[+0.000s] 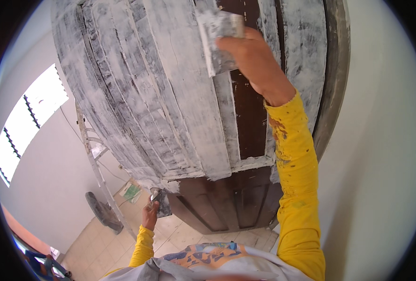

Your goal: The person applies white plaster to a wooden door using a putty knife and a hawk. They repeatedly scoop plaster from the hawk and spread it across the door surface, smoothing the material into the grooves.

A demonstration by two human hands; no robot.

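Observation:
A tall panelled wooden door (184,93) fills the middle, mostly smeared with whitish-grey putty. Bare dark brown shows in a long narrow panel (250,117) and in the door's lower part (222,199). High up, my right hand (254,61) is closed round a putty-coated flat scraper (217,44), its wide blade lying along the door face; motion blurs it slightly. Low on the left, my left hand (149,214) grips a dark flat plate (164,209) beside the door's lower left edge. A greyish lump (155,192) shows at its top, too small to name.
A ladder (97,168) stands left of the door, near a dark curved object (104,213) on the tiled floor (95,253). A green-and-white packet (130,192) lies behind. A white wall (376,140) rises close on the right; a louvred window (29,124) is at far left.

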